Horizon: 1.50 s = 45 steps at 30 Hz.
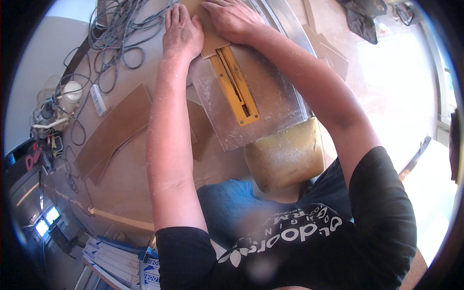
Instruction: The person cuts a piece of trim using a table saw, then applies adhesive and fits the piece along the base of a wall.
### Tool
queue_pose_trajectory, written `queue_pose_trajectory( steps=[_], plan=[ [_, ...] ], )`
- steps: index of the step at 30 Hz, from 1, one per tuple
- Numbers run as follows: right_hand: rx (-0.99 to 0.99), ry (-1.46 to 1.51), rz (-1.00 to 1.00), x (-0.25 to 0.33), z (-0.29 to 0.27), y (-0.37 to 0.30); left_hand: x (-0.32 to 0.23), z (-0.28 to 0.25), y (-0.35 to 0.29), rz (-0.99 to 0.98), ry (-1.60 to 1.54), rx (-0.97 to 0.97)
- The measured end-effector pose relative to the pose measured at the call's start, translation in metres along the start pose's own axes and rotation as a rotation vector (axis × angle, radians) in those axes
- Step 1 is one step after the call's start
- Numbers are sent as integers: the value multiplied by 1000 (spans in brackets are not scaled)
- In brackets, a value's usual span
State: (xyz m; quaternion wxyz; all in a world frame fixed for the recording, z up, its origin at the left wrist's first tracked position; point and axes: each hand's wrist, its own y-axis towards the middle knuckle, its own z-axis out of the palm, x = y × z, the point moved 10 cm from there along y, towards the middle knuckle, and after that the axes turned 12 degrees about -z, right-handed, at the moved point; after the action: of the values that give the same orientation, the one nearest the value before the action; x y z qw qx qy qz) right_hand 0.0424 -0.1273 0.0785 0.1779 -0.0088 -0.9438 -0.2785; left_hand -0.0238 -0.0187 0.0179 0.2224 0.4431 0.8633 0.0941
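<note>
A brown board (211, 40) lies on the dusty metal table of a saw (270, 104). It covers the far end of the saw's long yellow insert (241, 104), which has a dark slot. My left hand (183, 33) rests on the board's left edge, fingers stretched forward and nearly straight. Across the board's right side lies my right hand (235, 20), its fingers extended toward the left and cut off partly by the top edge of view. A metal fence (282, 29) runs along the table just right of that hand. No blade shows.
Coiled grey cable (121, 36) sprawls on the floor at far left. Brown offcuts (116, 133) lie left of the saw, with more board pieces (333, 53) at its right. A dusty yellowish container (285, 154) stands between my knees and the saw. Boxed packs (116, 263) are at lower left.
</note>
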Motion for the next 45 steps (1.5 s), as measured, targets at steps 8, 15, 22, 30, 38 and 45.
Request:
queue_pose_trajectory(
  steps=[8, 15, 22, 30, 38, 45],
  plan=[
    [-47, -61, -13, -18, 6, -1, 14, 2, 21, -189, -113, 264],
    [23, 17, -3, -26, 4, 1, 49, 45, 93, -702, -477, 666],
    [-187, 288, 106, -33, -26, -1, 90, 36, 137, -666, -565, 325],
    [-336, 538, 337, -70, -30, -6, 52, -142, 77, -513, -723, 287],
    [-566, 1149, 700, -155, 0, -35, -17, -299, -120, -291, -448, 273],
    [-658, 1752, 572, -121, -105, 8, -7, -357, -239, -285, -401, 380]
  ],
)
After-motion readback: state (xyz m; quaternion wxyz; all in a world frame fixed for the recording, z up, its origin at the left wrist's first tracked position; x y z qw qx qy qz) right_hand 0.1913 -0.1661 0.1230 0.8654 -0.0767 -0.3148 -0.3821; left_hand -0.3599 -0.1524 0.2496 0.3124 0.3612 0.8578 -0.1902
